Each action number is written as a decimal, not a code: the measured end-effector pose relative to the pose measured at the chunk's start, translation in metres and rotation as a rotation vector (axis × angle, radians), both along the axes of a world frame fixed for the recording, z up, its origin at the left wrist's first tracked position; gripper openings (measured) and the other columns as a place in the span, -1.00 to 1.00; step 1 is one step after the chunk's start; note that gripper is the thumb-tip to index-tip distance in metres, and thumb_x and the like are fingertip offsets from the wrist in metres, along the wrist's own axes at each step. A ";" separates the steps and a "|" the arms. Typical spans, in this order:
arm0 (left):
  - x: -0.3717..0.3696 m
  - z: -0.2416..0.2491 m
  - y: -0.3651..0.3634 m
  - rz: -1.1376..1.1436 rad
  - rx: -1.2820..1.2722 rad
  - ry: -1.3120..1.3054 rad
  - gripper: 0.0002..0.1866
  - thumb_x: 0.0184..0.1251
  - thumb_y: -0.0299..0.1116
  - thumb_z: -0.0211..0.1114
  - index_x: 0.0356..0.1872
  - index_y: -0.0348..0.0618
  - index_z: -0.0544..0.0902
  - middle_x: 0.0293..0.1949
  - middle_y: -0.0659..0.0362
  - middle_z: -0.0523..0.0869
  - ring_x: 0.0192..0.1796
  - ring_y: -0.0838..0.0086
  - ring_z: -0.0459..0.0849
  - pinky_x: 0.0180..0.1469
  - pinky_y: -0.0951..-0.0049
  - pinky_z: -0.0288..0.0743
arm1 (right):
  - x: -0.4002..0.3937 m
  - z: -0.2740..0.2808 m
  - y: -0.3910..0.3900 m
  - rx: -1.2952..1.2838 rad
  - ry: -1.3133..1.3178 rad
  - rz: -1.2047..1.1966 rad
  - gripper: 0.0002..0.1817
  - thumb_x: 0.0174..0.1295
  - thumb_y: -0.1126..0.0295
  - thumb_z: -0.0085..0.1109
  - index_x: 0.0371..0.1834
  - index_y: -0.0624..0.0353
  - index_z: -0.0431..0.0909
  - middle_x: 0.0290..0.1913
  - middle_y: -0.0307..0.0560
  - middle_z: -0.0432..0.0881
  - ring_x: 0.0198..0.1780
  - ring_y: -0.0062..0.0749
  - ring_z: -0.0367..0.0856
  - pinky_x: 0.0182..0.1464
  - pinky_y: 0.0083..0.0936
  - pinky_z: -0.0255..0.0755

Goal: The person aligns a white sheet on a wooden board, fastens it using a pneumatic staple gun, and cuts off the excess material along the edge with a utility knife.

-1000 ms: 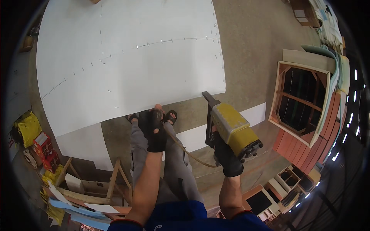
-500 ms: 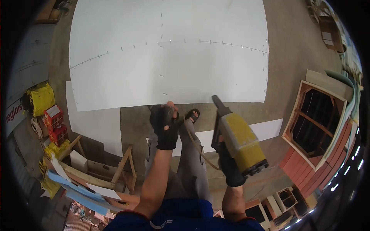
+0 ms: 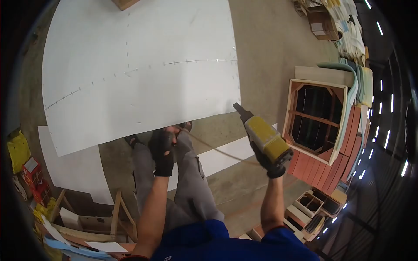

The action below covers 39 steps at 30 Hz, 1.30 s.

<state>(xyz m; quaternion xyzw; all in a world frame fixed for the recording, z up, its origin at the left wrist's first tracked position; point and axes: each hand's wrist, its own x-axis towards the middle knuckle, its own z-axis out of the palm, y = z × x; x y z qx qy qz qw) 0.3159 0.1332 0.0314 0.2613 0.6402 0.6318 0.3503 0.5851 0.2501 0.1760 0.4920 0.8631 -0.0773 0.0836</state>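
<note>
A large white sheet [image 3: 143, 78] with rows of staples spreads out in front of me. My right hand [image 3: 265, 161], in a black fingerless glove, grips a yellow and grey staple gun [image 3: 265, 137] beside the sheet's right near corner, its nose pointing up and left. A brown hose [image 3: 213, 149] runs between the tool and my left hand. My left hand [image 3: 164, 145], also gloved, is closed at the sheet's near edge, with the hose end passing at its fingers; whether it also touches the sheet is unclear.
A wooden frame with dark webbing [image 3: 315, 117] stands at the right on reddish boards [image 3: 322, 172]. White strips lie on the floor below the sheet. Yellow bags [image 3: 18, 152] and red boxes [image 3: 37, 180] sit at the left. Wooden trestle parts [image 3: 115, 213] stand at the lower left.
The view has turned and shifted right, so the sheet appears farther left and tilted. The staple gun remains in my right hand, and my left hand stays near the sheet's edge.
</note>
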 end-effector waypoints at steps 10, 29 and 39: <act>0.102 0.012 0.072 0.008 -0.165 -0.319 -0.78 0.36 -0.32 0.17 -0.22 -0.28 0.66 -0.38 0.21 0.71 -0.43 0.59 0.56 -0.34 0.55 0.43 | 0.037 -0.003 0.132 -0.239 0.371 0.300 -0.59 -0.06 0.26 0.48 -0.13 0.13 0.60 -0.29 -0.11 0.69 -0.30 -0.17 0.66 -0.26 -0.38 0.49; 0.053 0.008 0.031 0.320 -0.105 -0.182 -0.72 0.43 -0.20 0.16 -0.24 -0.27 0.56 -0.34 0.16 0.62 -0.36 0.53 0.54 -0.29 0.50 0.40 | 0.031 -0.001 0.092 -0.886 0.422 -0.253 -0.55 0.03 0.23 0.36 0.00 0.13 0.56 -0.15 -0.08 0.69 -0.15 -0.17 0.68 -0.13 -0.38 0.53; -0.019 0.009 -0.004 0.300 -0.177 -0.365 -0.70 0.39 -0.20 0.17 -0.28 -0.29 0.57 -0.49 0.19 0.60 -0.42 0.56 0.52 -0.35 0.51 0.38 | -0.066 -0.028 -0.021 -0.456 0.521 0.035 -0.44 -0.14 0.31 0.47 -0.01 0.27 0.56 -0.20 0.01 0.71 -0.18 -0.30 0.72 -0.13 -0.47 0.56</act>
